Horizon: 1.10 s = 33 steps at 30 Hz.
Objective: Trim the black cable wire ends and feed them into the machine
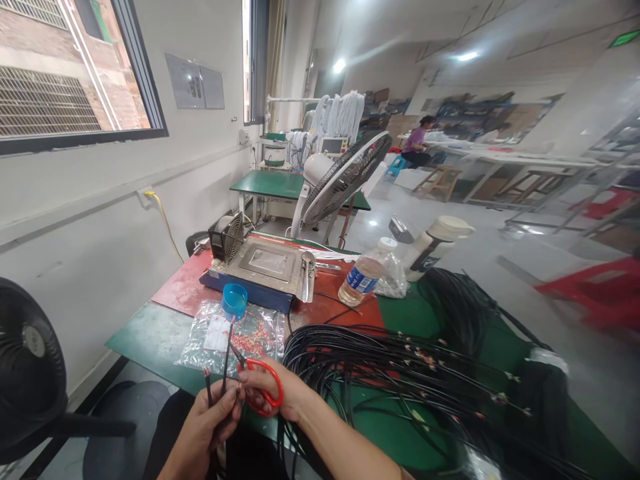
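My left hand (205,423) is closed around two thin black wires (226,360) that stick upward from its fingers. Beside it, my right hand (280,393) grips red-handled scissors (264,387), with the blades pointing toward the wires just above my left fingers. Both hands hover at the near edge of the green table (150,337). A big coil of black cables (400,380) with small coloured ends lies just right of my hands.
A clear bag of small red parts (240,337) and a blue cap (235,300) lie ahead. Behind stand a metal hot-plate device (265,267) with a small fan (227,237), a water bottle (361,280) and a tilted floor fan (345,177). A person (417,141) sits far back.
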Motion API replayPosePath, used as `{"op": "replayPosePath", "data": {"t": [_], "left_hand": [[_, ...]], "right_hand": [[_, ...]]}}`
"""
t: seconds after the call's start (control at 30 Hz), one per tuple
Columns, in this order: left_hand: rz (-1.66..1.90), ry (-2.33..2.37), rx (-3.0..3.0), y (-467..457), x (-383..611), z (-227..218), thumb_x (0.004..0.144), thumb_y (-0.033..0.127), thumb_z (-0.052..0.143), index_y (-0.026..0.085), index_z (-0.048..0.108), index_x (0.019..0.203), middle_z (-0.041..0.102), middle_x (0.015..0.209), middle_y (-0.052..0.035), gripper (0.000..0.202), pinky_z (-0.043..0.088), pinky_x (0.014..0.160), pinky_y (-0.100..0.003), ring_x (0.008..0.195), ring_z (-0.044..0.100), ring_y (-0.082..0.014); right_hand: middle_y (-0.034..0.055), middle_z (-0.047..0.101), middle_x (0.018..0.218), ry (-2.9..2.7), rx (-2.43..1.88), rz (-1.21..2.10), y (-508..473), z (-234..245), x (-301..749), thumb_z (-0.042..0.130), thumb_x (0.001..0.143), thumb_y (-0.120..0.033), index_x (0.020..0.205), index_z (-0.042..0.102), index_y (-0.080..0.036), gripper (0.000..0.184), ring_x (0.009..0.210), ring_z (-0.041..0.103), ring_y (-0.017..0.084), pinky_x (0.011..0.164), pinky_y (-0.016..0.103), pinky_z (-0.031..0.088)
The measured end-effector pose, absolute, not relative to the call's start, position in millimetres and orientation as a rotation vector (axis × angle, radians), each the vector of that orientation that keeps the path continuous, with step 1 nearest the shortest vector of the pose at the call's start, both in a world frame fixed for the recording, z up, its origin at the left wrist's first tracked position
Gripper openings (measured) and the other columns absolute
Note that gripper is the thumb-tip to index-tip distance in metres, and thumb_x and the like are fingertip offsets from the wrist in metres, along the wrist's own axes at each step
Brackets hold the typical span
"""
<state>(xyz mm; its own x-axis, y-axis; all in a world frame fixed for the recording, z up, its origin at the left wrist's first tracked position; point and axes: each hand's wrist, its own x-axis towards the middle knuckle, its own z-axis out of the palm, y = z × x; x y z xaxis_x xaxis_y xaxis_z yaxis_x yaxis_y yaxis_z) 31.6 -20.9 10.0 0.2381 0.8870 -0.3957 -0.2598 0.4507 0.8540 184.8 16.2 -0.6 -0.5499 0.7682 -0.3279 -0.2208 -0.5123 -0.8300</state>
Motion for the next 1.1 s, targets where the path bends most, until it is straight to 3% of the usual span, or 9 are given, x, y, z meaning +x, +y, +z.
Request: {"op": "replayPosePath", "data": {"t": [0.17,0.3,0.47,0.73,0.87,1.1], "left_hand": [[0.882,1.064,0.743,-21.0,30.9,9.6,0.061,0.045,0.079,0.013,0.063,0.068,0.05,0.055,0.0015,0.036,0.023,0.039,-0.012,0.044,0.033,-0.003],[0.96,1.113,0.721,-19.4,31.8,6.2,0.063,0.048,0.076,0.014,0.062,0.066,0.048,0.055,0.0028,0.037,0.026,0.039,-0.013,0.044,0.034,-0.0041],[0.985,1.141,0.668,-18.1,31.8,4.8,0.065,0.045,0.076,0.015,0.063,0.073,0.052,0.061,0.0015,0.033,0.031,0.042,-0.012,0.05,0.042,-0.0066],[1.016,1.082,0.718,-17.6,34.4,7.2,0.07,0.046,0.072,0.014,0.061,0.066,0.046,0.056,0.0041,0.033,0.029,0.038,-0.012,0.042,0.031,-0.0035],[1.066,1.134,0.717,-16.7,35.3,4.4,0.067,0.045,0.074,0.016,0.065,0.072,0.049,0.057,0.0028,0.031,0.035,0.044,-0.015,0.047,0.038,-0.0066],[1.093,1.165,0.716,-14.9,35.5,-0.7,0.062,0.045,0.078,0.014,0.069,0.08,0.05,0.056,0.0023,0.037,0.033,0.043,-0.015,0.048,0.039,-0.0069]], "right_hand": [[-0.0064,0.044,0.038,-1.006,-0.969,2.099,16.6,0.7,185.2,0.072,0.06,-0.05,0.053,0.053,-0.012,0.043,0.028,0.037,0.004,0.028,0.015,0.025],[-0.0058,0.045,0.04,-0.966,-0.943,2.077,17.0,-2.9,184.5,0.069,0.063,-0.057,0.057,0.053,-0.013,0.048,0.029,0.036,0.004,0.028,0.016,0.021],[-0.0055,0.044,0.039,-0.968,-0.885,2.052,17.2,-6.7,182.9,0.07,0.064,-0.054,0.056,0.052,-0.012,0.046,0.03,0.037,0.005,0.03,0.017,0.021],[-0.0057,0.044,0.039,-1.008,-0.909,2.056,15.4,-4.1,180.9,0.071,0.063,-0.055,0.056,0.052,-0.012,0.047,0.03,0.037,0.004,0.029,0.016,0.021],[-0.0059,0.045,0.041,-1.037,-0.923,2.039,15.4,-2.8,181.5,0.068,0.064,-0.058,0.06,0.054,-0.012,0.049,0.031,0.037,0.004,0.031,0.016,0.023],[-0.0062,0.042,0.039,-1.039,-0.986,1.962,15.9,1.6,180.4,0.061,0.065,-0.067,0.057,0.05,-0.013,0.055,0.03,0.035,0.004,0.03,0.016,0.021]]}}
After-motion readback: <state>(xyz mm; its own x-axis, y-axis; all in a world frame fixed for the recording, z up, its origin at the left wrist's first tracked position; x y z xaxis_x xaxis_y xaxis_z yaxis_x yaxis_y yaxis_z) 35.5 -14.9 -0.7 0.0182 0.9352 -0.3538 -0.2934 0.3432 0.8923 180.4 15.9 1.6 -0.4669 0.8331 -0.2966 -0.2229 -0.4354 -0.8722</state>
